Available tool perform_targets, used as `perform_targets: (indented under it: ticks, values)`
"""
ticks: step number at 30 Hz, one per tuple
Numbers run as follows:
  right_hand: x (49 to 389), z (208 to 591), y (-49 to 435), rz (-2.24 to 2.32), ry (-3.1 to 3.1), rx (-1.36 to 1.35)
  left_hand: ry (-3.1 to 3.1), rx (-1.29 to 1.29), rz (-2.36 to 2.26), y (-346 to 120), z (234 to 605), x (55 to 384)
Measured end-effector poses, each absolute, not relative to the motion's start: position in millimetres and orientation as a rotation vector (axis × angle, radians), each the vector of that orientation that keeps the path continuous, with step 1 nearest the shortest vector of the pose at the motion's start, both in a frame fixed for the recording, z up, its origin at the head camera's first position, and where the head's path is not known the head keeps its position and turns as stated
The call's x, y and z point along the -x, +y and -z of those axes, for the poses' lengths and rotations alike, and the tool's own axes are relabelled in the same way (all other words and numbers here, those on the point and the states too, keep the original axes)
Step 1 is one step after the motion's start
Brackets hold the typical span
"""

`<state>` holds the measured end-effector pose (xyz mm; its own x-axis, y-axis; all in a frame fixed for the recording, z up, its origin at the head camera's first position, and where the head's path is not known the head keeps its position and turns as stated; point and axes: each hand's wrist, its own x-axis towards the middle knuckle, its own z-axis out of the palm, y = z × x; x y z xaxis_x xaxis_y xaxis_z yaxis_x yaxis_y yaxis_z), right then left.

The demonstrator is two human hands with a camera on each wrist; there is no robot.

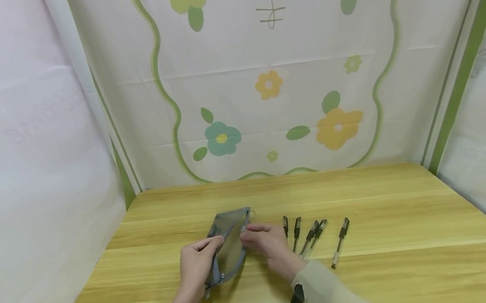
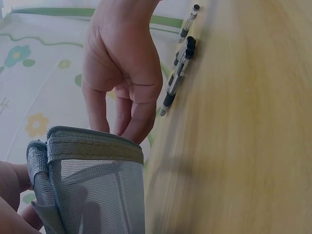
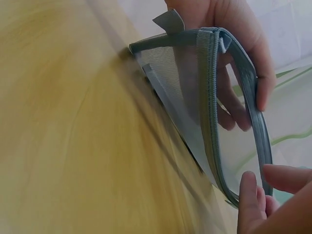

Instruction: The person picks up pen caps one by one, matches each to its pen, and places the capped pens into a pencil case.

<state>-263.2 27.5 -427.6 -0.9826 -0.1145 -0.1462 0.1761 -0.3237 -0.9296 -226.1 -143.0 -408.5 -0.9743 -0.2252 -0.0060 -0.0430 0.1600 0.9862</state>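
A grey mesh zipper pouch is held tilted over the wooden table, its zipper undone and its mouth spread wide. My left hand pinches one edge of the mouth between thumb and fingers. On the opposite edge, my right hand pinches the rim near the small ring at the far corner. In the right wrist view the zipper band curves away from the other rim, with fingers of the left hand showing through the mesh.
Several black-capped clear pens lie grouped just right of my right hand. Another pen lies apart, farther right. Printed floral cloth hangs behind the wooden table, and white cloth flanks both sides.
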Motion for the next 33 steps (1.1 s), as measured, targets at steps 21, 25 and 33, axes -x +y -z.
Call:
perform_targets:
  ticks: [21,25,33]
  values:
    - [258.0,395.4,106.7,2.211,1.853,0.099,-2.291,-0.267,1.938,-144.5,408.3,225.6]
    - [262.7,398.4,135.7,2.164,1.921,0.046,-2.296,-0.280,1.936,-146.2,410.8,225.1]
    - [274.6,396.0,148.9,2.145,1.908,0.047,-2.277,-0.252,1.957,-149.6,410.0,227.9]
